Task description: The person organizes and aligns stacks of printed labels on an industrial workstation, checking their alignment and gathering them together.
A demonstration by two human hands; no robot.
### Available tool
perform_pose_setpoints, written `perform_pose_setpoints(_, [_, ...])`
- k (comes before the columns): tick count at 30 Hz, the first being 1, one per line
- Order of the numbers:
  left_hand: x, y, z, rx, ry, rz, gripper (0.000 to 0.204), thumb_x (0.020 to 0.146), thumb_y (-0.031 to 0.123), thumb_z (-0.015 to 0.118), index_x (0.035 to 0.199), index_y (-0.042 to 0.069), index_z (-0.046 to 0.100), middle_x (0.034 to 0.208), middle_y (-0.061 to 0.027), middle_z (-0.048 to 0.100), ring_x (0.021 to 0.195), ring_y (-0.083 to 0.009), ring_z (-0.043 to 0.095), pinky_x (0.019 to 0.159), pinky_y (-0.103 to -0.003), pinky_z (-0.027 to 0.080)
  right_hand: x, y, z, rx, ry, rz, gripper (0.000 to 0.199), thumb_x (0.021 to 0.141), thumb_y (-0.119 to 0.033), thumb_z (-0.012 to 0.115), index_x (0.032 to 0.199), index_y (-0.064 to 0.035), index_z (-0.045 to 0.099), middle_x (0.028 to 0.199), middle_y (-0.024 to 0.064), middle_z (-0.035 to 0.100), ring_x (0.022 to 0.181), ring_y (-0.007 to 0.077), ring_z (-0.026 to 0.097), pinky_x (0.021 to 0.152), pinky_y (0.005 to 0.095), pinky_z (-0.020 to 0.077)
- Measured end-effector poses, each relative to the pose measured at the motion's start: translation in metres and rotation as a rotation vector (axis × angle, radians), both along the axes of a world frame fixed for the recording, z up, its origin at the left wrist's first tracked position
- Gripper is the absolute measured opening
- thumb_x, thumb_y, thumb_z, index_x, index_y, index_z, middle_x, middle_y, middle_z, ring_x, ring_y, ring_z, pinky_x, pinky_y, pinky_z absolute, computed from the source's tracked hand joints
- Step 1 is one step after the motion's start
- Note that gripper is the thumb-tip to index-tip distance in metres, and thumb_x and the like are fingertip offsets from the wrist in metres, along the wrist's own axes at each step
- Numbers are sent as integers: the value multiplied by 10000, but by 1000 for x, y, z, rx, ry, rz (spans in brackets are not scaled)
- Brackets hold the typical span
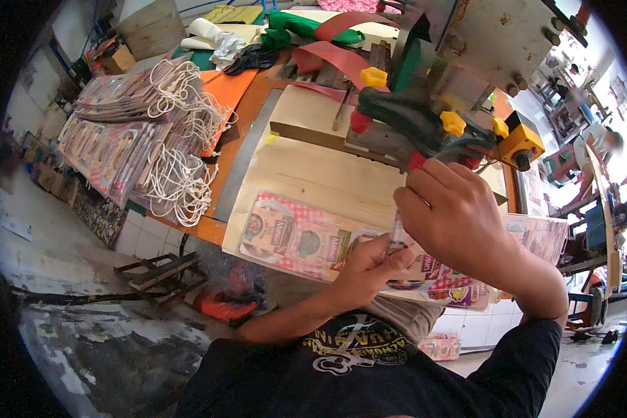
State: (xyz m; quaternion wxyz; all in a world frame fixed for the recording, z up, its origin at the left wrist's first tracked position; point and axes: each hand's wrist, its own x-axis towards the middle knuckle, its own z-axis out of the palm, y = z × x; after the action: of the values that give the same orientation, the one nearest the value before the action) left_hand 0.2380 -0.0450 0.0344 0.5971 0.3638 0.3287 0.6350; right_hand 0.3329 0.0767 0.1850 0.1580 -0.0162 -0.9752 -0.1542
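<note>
A printed plastic bag (303, 240) with a red-and-white checked pattern lies flat along the front of the pale board. My left hand (369, 268) is closed on this bag near its middle, thumb on top. Just above and to the right, my right hand (453, 205) is raised with its fingers curled shut. A narrow strip of clear plastic shows below those fingers; whatever they grip is mostly hidden by the hand. More printed plastic bags (536, 233) stick out to the right, beyond my right wrist.
A metal press (494, 49) with yellow knobs (453, 123) stands over the board (313, 171). Close to my right hand sits a yellow switch box (522, 143). Stacked bags with white cords (181, 184) fill the table's left side. Red strips (334, 59) and green cloth (299, 26) lie behind.
</note>
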Motion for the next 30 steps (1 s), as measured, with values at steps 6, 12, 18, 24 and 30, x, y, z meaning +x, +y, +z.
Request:
perform_pose_setpoints(6, [4,4,0,25,110,12,270,1065,196,527,1192,-35,586,1044,-54,660,991,-89,597,885,-280,489,5,-6,0,104,14,-24,173,641,-195,638,764,-94,570,788,28,499,779,178,567,597,314,490])
perform_pose_setpoints(12, [13,10,-1,72,159,73,269,1061,202,531,1202,-20,592,1085,-70,678,1033,-107,597,924,-289,475,10,-5,-9,15,142,-77,203,640,-173,652,807,-97,566,793,28,481,661,158,571,486,298,483])
perform_pose_setpoints(18, [16,11,4,82,202,105,298,1059,211,539,1246,-16,586,987,-14,633,883,-64,539,790,-252,454,16,1,-9,-140,250,-245,203,699,-147,714,833,-105,567,809,54,498,651,205,627,530,357,529])
perform_pose_setpoints(24, [18,16,2,124,234,82,355,1063,240,540,1303,-20,563,929,1,601,811,-53,497,722,-241,434,23,-1,-13,-176,387,-422,145,783,-75,713,854,-99,588,825,68,540,645,250,642,541,372,530])
perform_pose_setpoints(30, [14,12,10,126,321,64,360,1061,240,538,1298,-31,555,1045,-80,677,945,-98,609,839,-274,487,41,10,11,-590,343,-245,196,866,-67,694,1048,-12,647,916,135,599,721,308,604,652,383,499])
